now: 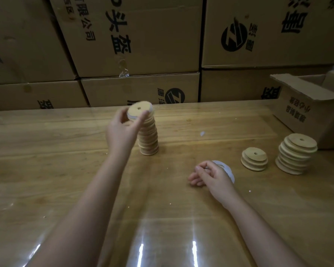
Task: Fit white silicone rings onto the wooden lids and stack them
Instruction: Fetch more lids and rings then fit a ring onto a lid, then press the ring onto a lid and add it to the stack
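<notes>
1. A wooden lid (140,111), with a white ring showing round its edge, sits tilted at the top of the finished stack (148,139) near the middle of the table (66,151). It is pinched between the thumb and fingers of the left hand (123,128), which looks to be setting it in place.
2. The stack beneath stands a good many lids high and leans slightly. By that measure a fair share of the job appears done.
3. The right hand (210,175) rests on the table nearer the worker, fingers loosely curled over a small heap of white silicone rings (228,171). Whether it pinches one or merely lies on them cannot be told from here.
4. Work remains: two piles of bare lids wait to the right, well apart from the finished stack — a short pile (254,158) and, just beside it, a taller pile (297,153). Neither shows any white.
5. Beyond the taller pile an open carton (307,112) stands on the table, its contents hidden — more lids may or may not be inside. Sealed cartons (133,45) wall the back of the room.
</notes>
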Tool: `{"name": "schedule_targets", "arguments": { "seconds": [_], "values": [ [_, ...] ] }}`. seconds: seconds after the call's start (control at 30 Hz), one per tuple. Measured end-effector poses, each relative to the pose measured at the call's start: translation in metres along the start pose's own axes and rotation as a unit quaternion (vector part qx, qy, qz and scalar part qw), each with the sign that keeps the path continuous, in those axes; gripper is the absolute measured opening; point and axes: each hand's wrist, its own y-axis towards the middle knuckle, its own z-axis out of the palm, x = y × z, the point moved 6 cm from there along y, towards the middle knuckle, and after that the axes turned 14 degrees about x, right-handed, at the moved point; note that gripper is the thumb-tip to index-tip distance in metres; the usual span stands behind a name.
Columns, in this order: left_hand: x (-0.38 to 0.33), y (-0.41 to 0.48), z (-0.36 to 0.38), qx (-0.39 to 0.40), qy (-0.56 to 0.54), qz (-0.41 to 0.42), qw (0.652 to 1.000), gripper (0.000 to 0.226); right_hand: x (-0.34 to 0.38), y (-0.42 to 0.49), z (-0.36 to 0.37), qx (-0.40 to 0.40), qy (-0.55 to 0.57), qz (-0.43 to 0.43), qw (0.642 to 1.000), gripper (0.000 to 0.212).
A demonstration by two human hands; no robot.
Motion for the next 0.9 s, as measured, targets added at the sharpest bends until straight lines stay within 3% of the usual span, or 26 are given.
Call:
{"name": "schedule_targets", "arguments": {
  "seconds": [0.1, 0.23, 0.73, 0.83, 0.9],
  "values": [
    [0.002, 0.038, -0.013, -0.01, 0.036, -0.018, 0.999, 0.059, -0.001, 0.001, -0.001, -0.001, 0.0, 0.002, 1.0, 0.014],
    [0.028, 0.053, 0.008, 0.059, 0.134, -0.061, 0.987, 0.061, -0.003, 0.003, -0.002, 0.003, 0.0, 0.006, 1.0, 0.013],
    [0.048, 0.045, 0.02, 0.076, 0.098, -0.063, 0.99, 0.074, -0.005, 0.005, -0.002, 0.003, -0.004, 0.004, 1.0, 0.014],
    [0.029, 0.008, 0.012, -0.04, 0.013, 0.013, 0.999, 0.05, -0.004, 0.005, -0.001, 0.003, -0.009, 0.002, 1.0, 0.014],
    [0.015, -0.025, 0.026, -0.035, -0.031, 0.057, 0.997, 0.028, -0.003, 0.004, -0.001, 0.0, -0.012, 0.003, 1.0, 0.014]
  ]
}}
